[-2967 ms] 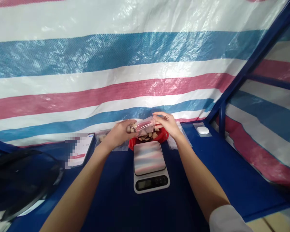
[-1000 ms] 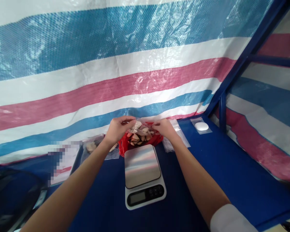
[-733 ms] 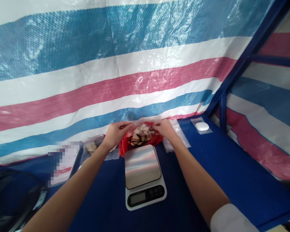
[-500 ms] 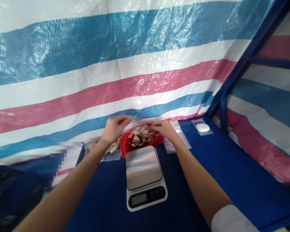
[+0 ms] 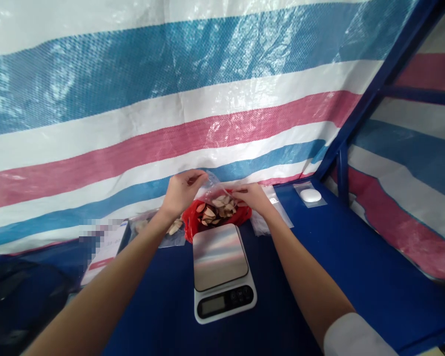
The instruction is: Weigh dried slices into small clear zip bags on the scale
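Two hands spread a clear bag above a red one

At the far left sits a dark, blurred object [image 5: 22, 301] that I cannot identify. Right of it a phone [image 5: 111, 247] lies on the blue table [image 5: 341, 247], partly masked, its screen upward, perhaps for easy viewing. Next is a flat pouch [image 5: 175, 242] with pale pieces, partly behind the left forearm.

The left hand [image 5: 181, 193] pinches the clear bag [image 5: 212, 183] between thumb and fingers, raised a little, seemingly to keep the film taut. Below, the red bag [image 5: 190, 225] stands wide-mouthed with brown slices [image 5: 208, 216] showing, just beyond the scale [image 5: 222, 259]; that probably keeps plate and display near the person.

The right hand [image 5: 252, 195], lower, appears to grip the clear bag's other side by its fingertips, likely to steady it. Further right lie flat packets [image 5: 272, 210], then a white rounded item [image 5: 310, 196] on a small sachet [image 5: 304, 188].
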A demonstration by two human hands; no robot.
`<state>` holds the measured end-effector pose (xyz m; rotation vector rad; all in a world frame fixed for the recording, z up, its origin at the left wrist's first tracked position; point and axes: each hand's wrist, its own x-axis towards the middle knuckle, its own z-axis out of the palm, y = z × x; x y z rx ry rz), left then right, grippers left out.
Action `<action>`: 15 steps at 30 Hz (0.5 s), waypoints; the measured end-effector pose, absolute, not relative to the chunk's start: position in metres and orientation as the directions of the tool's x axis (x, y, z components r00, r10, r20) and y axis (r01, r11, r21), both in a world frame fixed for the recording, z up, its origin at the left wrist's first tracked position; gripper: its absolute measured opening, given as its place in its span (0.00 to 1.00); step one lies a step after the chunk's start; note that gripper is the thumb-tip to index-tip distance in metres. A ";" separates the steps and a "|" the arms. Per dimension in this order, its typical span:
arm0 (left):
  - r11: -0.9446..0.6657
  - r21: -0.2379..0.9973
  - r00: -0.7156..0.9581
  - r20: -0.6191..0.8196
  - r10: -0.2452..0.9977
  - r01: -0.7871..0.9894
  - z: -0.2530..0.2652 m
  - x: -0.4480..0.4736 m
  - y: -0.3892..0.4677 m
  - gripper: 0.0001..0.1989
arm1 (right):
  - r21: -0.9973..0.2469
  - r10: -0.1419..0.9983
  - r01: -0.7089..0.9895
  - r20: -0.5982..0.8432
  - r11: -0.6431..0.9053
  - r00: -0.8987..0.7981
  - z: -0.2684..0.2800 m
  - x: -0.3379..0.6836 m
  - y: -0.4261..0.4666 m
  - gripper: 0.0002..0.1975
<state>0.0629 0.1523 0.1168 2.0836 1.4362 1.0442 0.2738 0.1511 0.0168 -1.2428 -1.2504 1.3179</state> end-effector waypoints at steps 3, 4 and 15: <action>-0.396 0.702 0.185 0.360 0.914 0.592 0.114 0.063 0.156 0.16 | -0.996 0.998 0.086 -0.026 -0.022 -0.052 0.016 0.277 0.153 0.08; -0.398 0.704 0.188 0.360 0.914 0.588 0.113 0.062 0.156 0.17 | -0.991 0.999 0.137 -0.002 0.003 -0.040 0.016 0.278 0.153 0.09; -0.297 0.717 0.147 0.266 0.953 0.630 0.091 0.038 0.143 0.17 | -0.902 0.987 0.400 0.154 0.162 -0.051 0.012 0.272 0.152 0.07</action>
